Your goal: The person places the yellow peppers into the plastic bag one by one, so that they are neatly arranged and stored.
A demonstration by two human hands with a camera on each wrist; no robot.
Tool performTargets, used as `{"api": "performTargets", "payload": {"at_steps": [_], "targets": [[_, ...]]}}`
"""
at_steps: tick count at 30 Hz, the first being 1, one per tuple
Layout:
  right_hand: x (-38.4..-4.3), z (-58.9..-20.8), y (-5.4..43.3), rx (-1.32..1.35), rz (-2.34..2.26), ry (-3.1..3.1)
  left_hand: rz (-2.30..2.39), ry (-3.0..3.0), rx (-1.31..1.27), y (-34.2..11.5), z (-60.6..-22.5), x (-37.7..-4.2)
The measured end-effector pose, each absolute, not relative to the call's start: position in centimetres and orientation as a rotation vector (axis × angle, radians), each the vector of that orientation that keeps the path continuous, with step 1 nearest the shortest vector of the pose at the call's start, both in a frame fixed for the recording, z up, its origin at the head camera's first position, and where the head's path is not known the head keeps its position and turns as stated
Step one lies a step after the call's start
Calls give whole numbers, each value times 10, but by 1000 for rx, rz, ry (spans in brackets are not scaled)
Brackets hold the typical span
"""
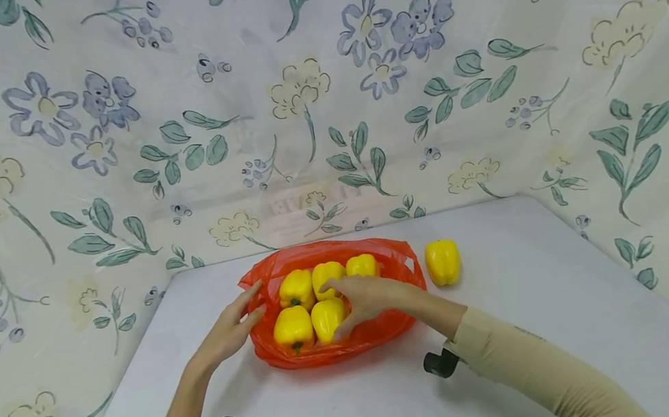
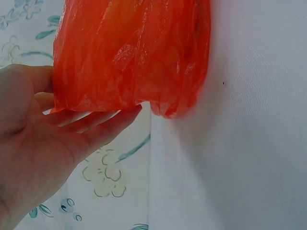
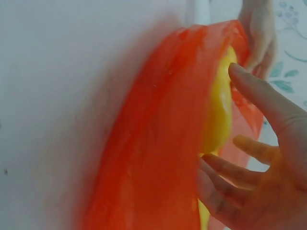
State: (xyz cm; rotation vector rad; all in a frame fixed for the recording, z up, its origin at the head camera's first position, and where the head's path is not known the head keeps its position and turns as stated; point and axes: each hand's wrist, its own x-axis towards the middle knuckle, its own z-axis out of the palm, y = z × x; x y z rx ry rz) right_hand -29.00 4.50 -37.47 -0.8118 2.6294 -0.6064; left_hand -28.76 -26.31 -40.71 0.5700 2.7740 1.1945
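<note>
A red plastic bag (image 1: 379, 330) lies with its mouth spread wide on the table. Inside it are several yellow bell peppers (image 1: 293, 326), grouped toward the left and middle. At the bag's left edge, my left hand (image 1: 229, 330) touches the plastic with extended fingers; in the left wrist view the fingertips lie along the bag's edge. Over the bag's right half reaches my right hand (image 1: 369, 295), thumb and fingers spread beside the peppers, holding nothing. Part of the bag's interior is hidden beneath it. The right wrist view shows a yellow pepper (image 3: 219, 117) near its thumb.
One more yellow bell pepper (image 1: 442, 262) stands on the white table (image 1: 533, 268), just right of the bag. A floral-patterned sheet (image 1: 281, 173) hangs behind the table and at its sides. Black wrist devices (image 1: 441, 363) sit at both sleeves.
</note>
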Motion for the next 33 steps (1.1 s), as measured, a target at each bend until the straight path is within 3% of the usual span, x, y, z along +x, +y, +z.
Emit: {"api": "performTargets", "payload": {"at_steps": [18, 33], "targets": [[-295, -331, 116, -785, -873, 2632, 1190, 2780, 520, -265, -405, -283], [-301, -331, 179, -690, -921, 2712, 1196, 2772, 563, -265, -406, -284]]}}
